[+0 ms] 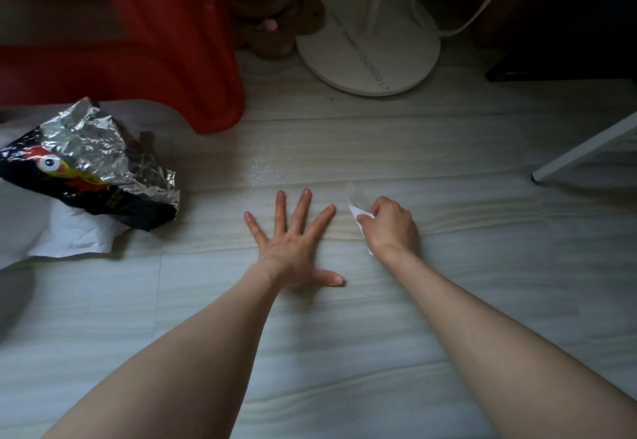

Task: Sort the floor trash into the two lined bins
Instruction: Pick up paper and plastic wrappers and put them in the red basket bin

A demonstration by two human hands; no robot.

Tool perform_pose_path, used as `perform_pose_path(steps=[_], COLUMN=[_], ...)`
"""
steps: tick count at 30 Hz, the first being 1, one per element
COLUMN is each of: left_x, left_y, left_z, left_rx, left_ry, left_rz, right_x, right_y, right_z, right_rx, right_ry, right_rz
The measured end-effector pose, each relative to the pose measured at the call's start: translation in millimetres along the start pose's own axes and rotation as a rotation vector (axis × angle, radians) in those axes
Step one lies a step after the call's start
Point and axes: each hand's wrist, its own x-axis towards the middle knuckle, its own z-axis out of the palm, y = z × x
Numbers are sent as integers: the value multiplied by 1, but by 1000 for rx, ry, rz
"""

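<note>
1. The floor [448, 300] is pale wood-grain board, dimly lit, with a glossy patch ahead of the hands.
2. A red plastic piece of furniture [155, 42] stands at the upper left; a white round stand base [368, 56] sits behind, and a white frame leg [582, 149] enters from the right.
3. A crumpled foil snack bag [93, 166] lies on white paper [69, 235] at the left, well apart from both hands.
4. The left hand [293, 249] rests flat on the floor, fingers spread, holding nothing.
5. The right hand [389, 228] pinches a small white scrap [358, 212], possibly with clear film attached; this looks like the pick-up step.
6. Next, I judge, it needs lifting and carrying to a bin; neither bin is in view.
</note>
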Motion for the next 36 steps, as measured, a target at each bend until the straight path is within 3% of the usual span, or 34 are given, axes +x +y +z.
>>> perform_pose_path(steps=[5, 12, 14, 16, 20, 22, 25, 28, 31, 33, 36], left_x=[3, -18, -34, -54, -100, -119, -145, -163, -171, -171, -172], left_y=[-3, -4, -20, -38, -98, -130, -183, -229, -265, -276, -280], left_z=[0, -9, -12, -13, -13, -21, -40, -52, -51, -47, -42], left_rx=[4, -130, -260, -321, -48, 28, -35, -204, -290, -356, -403], left_ry=[35, 106, 242, 476, 978, 1082, 1194, 1034, 754, 660, 643], left_rz=[19, 81, 96, 114, 199, 113, -211, -584, -677, -666, -666], right_x=[-24, -67, -77, -85, -106, -117, -133, -150, -165, -166, -160], right_y=[8, -16, -26, -35, -72, -97, -145, -194, -241, -267, -288], right_z=[-3, -24, -24, -24, -19, -15, -2, 9, 21, 28, 40], right_rx=[293, 474, 482, 484, 451, 431, 277, 47, -259, -438, -504], right_ry=[-94, -24, -14, -17, -104, -116, -65, -44, -83, -120, -258], right_rz=[170, 23, -1, -33, -203, -330, -561, -854, -1150, -1206, -1097])
